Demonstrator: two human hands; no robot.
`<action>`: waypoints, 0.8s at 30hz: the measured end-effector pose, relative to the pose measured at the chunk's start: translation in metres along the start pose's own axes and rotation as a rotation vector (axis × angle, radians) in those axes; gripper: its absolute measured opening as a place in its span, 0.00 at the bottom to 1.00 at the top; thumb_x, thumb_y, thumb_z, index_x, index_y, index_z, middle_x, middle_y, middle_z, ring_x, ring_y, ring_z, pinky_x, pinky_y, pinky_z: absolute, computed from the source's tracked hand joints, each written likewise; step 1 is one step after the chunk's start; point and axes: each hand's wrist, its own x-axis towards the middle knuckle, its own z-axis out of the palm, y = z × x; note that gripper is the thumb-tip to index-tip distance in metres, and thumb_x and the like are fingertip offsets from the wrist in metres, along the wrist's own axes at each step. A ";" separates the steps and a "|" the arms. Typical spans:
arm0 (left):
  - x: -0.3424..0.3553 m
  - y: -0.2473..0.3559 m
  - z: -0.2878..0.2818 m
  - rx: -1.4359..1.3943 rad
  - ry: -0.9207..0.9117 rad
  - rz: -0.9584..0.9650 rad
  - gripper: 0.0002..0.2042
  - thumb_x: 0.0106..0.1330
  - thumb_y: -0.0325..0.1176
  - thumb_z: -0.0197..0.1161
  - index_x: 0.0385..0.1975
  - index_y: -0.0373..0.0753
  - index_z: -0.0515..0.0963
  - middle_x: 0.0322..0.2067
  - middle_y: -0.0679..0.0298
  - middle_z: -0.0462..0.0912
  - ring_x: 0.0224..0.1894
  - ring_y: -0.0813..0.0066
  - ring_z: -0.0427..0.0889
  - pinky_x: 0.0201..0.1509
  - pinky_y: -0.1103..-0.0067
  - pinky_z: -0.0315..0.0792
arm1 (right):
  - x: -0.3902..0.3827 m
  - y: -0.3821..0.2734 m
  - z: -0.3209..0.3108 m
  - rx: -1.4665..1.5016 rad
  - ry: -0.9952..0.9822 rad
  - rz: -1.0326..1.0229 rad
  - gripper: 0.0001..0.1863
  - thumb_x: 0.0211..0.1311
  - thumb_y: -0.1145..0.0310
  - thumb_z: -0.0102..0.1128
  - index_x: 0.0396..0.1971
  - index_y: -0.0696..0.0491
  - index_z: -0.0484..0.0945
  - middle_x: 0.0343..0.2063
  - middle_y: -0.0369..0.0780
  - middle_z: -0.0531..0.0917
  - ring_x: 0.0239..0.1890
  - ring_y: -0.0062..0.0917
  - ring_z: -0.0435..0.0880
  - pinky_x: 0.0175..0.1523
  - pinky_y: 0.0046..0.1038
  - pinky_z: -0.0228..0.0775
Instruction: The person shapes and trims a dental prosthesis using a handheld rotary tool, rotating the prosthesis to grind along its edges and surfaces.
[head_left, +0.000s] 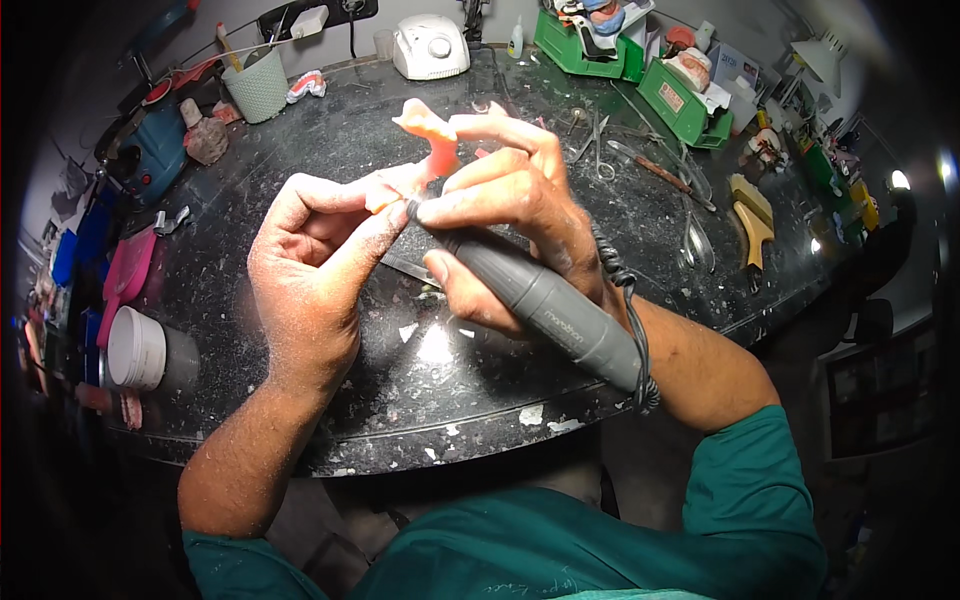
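A pink denture base point(440, 150) is pinched between the thumb and fingers of my left hand point(310, 245), raised above the dark table. White dust coats that hand and forearm. My right hand point(535, 205) grips a dark grey rotary handpiece point(540, 295) much like a pen, with its nose against the denture's lower end, beside my left thumb. Fingers hide the bur tip, so I cannot tell whether it touches the denture. A coiled black cord point(641, 350) trails from the handpiece along my right wrist. Near my right fingertips, the upper part of the denture stands up.
Dust and white chips lie on the black table point(400, 440). Right of my hands are scissors point(601, 150), a knife point(650, 168) and a brush point(753, 225). Green bins point(680, 105) and a white rounded box point(431, 48) stand behind. A white tub point(137, 348) sits left.
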 end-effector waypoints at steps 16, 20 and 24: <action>0.000 -0.001 0.004 0.081 0.006 0.064 0.10 0.64 0.14 0.65 0.39 0.33 0.72 0.48 0.46 0.84 0.53 0.67 0.85 0.61 0.73 0.77 | -0.002 0.000 -0.004 -0.084 -0.004 0.037 0.25 0.40 0.80 0.70 0.43 0.50 0.80 0.37 0.38 0.83 0.58 0.41 0.79 0.70 0.53 0.57; -0.001 0.000 -0.002 0.069 0.012 0.056 0.10 0.64 0.14 0.65 0.39 0.33 0.72 0.48 0.47 0.85 0.53 0.67 0.85 0.61 0.73 0.77 | 0.001 -0.002 -0.005 -0.049 -0.030 0.014 0.23 0.41 0.80 0.70 0.43 0.50 0.80 0.37 0.38 0.83 0.57 0.42 0.79 0.70 0.54 0.57; 0.000 0.002 0.003 0.068 0.008 0.077 0.10 0.64 0.14 0.65 0.39 0.33 0.72 0.48 0.47 0.85 0.53 0.67 0.85 0.62 0.73 0.77 | 0.000 0.002 -0.005 -0.071 -0.005 0.013 0.23 0.42 0.80 0.70 0.43 0.51 0.80 0.36 0.38 0.82 0.57 0.43 0.79 0.69 0.54 0.57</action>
